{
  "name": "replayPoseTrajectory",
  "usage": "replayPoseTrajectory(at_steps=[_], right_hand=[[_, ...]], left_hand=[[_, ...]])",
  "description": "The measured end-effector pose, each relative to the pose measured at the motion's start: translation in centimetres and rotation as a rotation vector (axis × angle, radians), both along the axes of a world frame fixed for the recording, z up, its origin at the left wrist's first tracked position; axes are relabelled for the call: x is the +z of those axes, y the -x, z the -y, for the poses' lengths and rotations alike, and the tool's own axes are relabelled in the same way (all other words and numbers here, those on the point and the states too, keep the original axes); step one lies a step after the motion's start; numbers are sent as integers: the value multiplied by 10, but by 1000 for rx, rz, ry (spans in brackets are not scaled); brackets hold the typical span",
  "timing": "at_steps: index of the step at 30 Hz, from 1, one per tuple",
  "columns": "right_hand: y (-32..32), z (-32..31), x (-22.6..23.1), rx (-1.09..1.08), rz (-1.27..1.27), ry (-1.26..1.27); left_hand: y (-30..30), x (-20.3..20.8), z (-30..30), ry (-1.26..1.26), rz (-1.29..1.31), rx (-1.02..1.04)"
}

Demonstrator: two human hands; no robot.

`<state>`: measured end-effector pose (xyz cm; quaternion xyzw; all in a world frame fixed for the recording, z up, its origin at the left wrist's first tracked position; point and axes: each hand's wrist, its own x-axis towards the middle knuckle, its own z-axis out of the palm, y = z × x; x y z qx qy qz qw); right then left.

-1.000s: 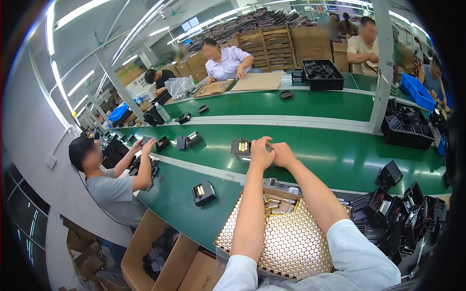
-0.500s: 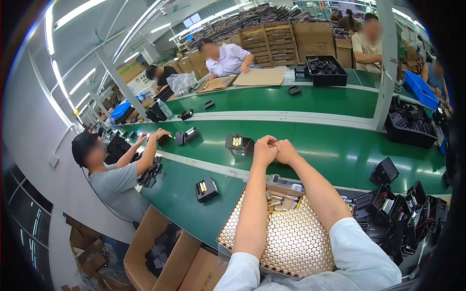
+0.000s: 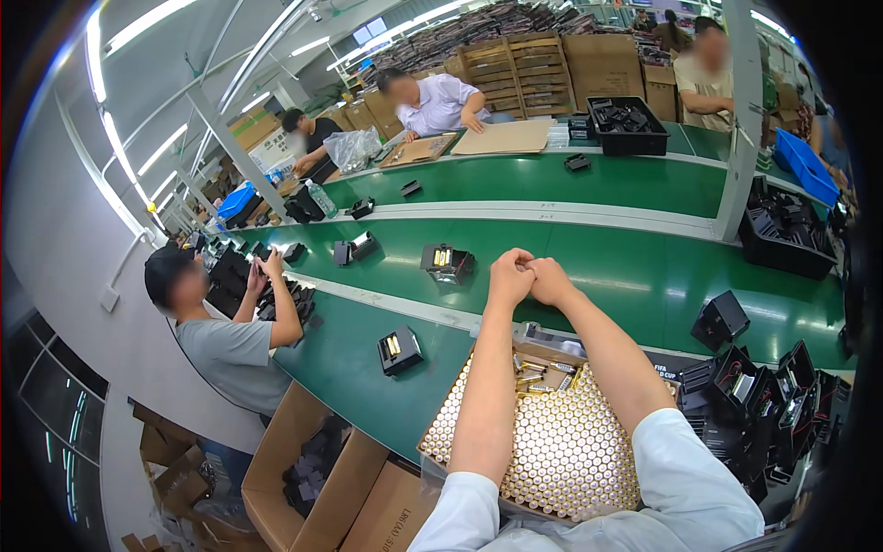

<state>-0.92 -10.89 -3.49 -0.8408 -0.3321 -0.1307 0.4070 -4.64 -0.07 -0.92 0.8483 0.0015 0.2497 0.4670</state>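
Note:
My left hand [image 3: 510, 276] and my right hand [image 3: 552, 280] meet above the green belt [image 3: 616, 299], fingers curled in and closed against each other. Whatever they hold, if anything, is hidden. Below my forearms sits a carton packed with upright AA batteries [image 3: 570, 451]; several loose batteries [image 3: 532, 375] lie at its far end. Left of my hands, a black plastic case [image 3: 447, 264] on the belt shows batteries in its top. Another black case with batteries [image 3: 399, 351] rests on the green tabletop.
Open black cases [image 3: 736, 391] with wires are piled at the right, near a single upright case [image 3: 721, 318]. A co-worker [image 3: 230, 322] handles parts at the left. An open cardboard box [image 3: 299, 460] stands below the table. A metal post [image 3: 736, 129] rises at the far right.
The black case with batteries on the belt now stands farther from my hands, to their left. My hands stay together. The co-worker at the left has drawn both hands back and raised them.

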Motion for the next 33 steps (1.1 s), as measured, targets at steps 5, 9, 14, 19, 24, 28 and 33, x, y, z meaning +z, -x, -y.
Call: replayPoseTrajectory(at_steps=[5,9,14,19,24,28,33], right_hand=[[3,3,5,18,-39,-24],[1,1,4,24,-73,-47],[-2,-1,0,3,-56,-20],[0,-2,0,-26,-49,67],[-18,0,-26,-54,54,129],[-28,-6,-26,-52,64,193],[-28,12,9,-102,-57,427]], left_hand=[[-3,-3,-1,-2,-1,2],[-6,-6,-2,-3,-4,2],[-7,-7,-6,-21,-3,2],[-2,-7,-7,-61,15,4],[-6,-9,1,-114,-4,-3],[-18,-18,-9,-105,8,-24],[-19,-15,-6,-15,42,-61]])
